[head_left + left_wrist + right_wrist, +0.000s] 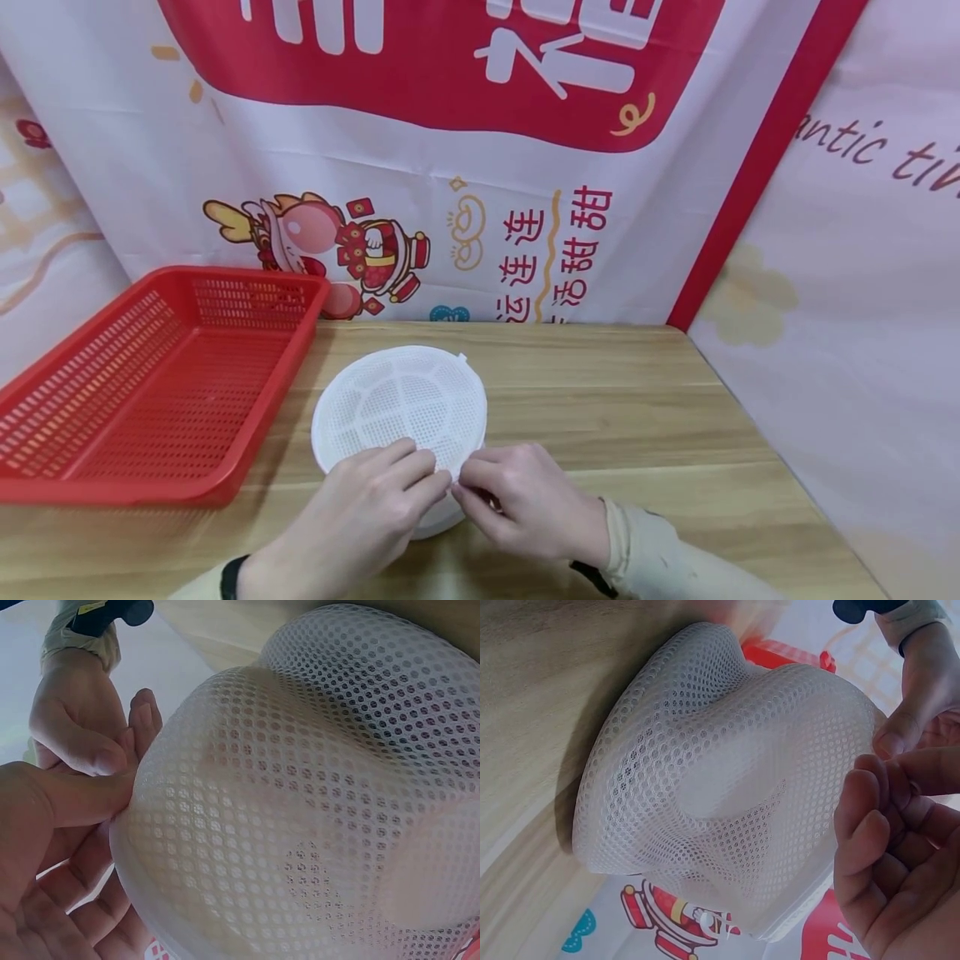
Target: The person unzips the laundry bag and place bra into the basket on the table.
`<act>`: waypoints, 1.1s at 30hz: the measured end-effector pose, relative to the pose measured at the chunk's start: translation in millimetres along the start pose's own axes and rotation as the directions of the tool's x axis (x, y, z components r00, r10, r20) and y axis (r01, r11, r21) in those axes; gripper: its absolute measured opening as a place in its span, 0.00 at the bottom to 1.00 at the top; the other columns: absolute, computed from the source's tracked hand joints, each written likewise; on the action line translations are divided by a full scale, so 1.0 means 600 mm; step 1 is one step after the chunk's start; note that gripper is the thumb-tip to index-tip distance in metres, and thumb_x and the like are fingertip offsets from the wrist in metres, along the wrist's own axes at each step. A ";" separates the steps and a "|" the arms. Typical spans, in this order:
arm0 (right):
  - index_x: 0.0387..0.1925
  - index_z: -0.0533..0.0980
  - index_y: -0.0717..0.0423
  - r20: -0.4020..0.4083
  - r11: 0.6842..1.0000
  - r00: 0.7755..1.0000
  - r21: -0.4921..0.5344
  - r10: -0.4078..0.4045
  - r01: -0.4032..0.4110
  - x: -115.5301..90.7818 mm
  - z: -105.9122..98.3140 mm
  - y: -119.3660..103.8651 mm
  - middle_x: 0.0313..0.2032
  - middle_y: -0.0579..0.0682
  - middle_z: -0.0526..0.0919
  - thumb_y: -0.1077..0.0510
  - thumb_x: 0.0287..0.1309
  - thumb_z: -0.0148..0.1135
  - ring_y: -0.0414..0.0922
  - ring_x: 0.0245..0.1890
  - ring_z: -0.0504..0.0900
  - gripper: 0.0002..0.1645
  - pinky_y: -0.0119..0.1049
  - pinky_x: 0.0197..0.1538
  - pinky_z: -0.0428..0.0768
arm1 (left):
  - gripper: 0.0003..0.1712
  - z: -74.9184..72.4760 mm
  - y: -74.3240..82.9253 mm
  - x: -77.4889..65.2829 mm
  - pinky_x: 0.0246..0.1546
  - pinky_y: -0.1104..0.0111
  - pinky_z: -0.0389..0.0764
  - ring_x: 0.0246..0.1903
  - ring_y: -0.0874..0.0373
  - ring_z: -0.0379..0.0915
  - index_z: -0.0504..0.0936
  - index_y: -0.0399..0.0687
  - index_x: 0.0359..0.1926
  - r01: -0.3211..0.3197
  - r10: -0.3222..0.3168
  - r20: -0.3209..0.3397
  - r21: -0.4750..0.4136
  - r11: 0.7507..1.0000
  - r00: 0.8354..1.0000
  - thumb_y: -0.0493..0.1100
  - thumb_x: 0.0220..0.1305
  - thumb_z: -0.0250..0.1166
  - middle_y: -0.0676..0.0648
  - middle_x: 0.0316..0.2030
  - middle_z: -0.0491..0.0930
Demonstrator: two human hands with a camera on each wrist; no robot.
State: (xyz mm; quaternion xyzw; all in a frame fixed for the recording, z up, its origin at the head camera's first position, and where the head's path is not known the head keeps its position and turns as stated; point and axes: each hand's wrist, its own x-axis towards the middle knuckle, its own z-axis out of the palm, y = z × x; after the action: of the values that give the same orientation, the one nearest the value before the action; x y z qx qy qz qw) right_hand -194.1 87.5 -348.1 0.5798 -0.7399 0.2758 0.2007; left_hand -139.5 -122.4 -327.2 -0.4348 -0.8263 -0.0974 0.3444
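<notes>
A round white mesh laundry bag (401, 408) stands on the table, its stiff-rimmed top facing up. In the wrist views, its soft mesh side (247, 795) sags inward, and a pale rounded shape (735, 776) shows faintly through the netting. At the near rim, my left hand (378, 504) pinches the edge between thumb and fingers. My right hand (528, 500) meets it at the same spot, thumb and forefinger pinched together at the rim. The fingertips of both hands nearly touch. Whatever small part lies between the right fingertips is hidden.
A red plastic basket (258, 421) with slotted walls stands on the left of the wooden table (600, 400). Behind the table hangs a printed cloth (420, 225) in white and red. Another pale cloth (847, 333) hangs along the right side.
</notes>
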 end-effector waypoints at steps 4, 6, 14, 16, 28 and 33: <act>0.17 0.64 0.46 0.007 1.000 1.000 -0.006 0.000 0.000 0.001 -0.001 0.001 0.18 0.35 0.61 0.64 0.59 0.59 0.24 0.18 0.56 0.20 0.15 0.20 0.55 | 0.25 -0.002 -0.003 -0.002 0.19 0.71 0.71 0.25 0.58 0.67 0.81 0.47 0.31 -0.009 0.009 0.009 -0.014 1.000 1.000 0.38 0.70 0.36 0.52 0.26 0.71; 0.17 0.65 0.45 0.011 1.000 1.000 -0.005 0.000 0.000 0.001 -0.001 0.002 0.18 0.35 0.61 0.64 0.58 0.59 0.24 0.18 0.56 0.19 0.15 0.20 0.55 | 0.22 -0.002 -0.005 -0.003 0.18 0.71 0.70 0.25 0.58 0.66 0.81 0.47 0.31 -0.019 0.019 0.004 -0.017 1.000 1.000 0.36 0.68 0.40 0.52 0.26 0.71; 0.17 0.65 0.45 0.020 1.000 1.000 -0.012 0.018 -0.018 -0.001 -0.006 0.008 0.17 0.34 0.62 0.63 0.58 0.60 0.24 0.17 0.58 0.20 0.15 0.19 0.56 | 0.20 -0.009 -0.014 -0.006 0.18 0.73 0.66 0.24 0.58 0.64 0.81 0.48 0.30 -0.065 0.065 0.010 -0.019 0.998 0.998 0.39 0.73 0.43 0.53 0.24 0.68; 0.17 0.65 0.45 0.018 1.000 1.000 -0.015 0.018 -0.018 -0.001 -0.006 0.008 0.18 0.34 0.62 0.63 0.58 0.60 0.24 0.18 0.58 0.19 0.15 0.20 0.57 | 0.10 -0.010 -0.015 -0.007 0.18 0.74 0.66 0.24 0.59 0.64 0.81 0.49 0.30 -0.065 0.066 0.020 -0.033 0.997 0.998 0.37 0.67 0.56 0.53 0.24 0.68; 0.20 0.68 0.47 -0.005 1.000 1.000 0.024 -0.014 0.014 0.001 0.000 0.001 0.19 0.35 0.62 0.62 0.64 0.58 0.25 0.21 0.60 0.17 0.14 0.24 0.59 | 0.12 -0.006 -0.006 -0.004 0.19 0.74 0.69 0.24 0.60 0.67 0.78 0.48 0.29 0.023 -0.023 -0.009 -0.044 0.999 1.000 0.42 0.71 0.54 0.53 0.26 0.71; 0.22 0.70 0.48 -0.025 1.000 0.999 -0.004 -0.031 0.031 0.005 0.004 -0.004 0.19 0.36 0.63 0.60 0.66 0.57 0.27 0.21 0.62 0.15 0.14 0.25 0.59 | 0.23 -0.004 -0.001 0.001 0.19 0.73 0.72 0.24 0.59 0.68 0.79 0.47 0.29 0.037 -0.037 -0.029 0.000 0.999 0.999 0.44 0.77 0.41 0.52 0.26 0.72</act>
State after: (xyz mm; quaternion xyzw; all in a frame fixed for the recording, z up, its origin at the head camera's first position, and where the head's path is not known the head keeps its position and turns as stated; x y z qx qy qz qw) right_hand -192.7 83.0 -347.7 0.5872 -0.7288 0.2787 0.2151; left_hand -139.1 -123.4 -325.0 -0.4180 -0.8291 -0.1097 0.3548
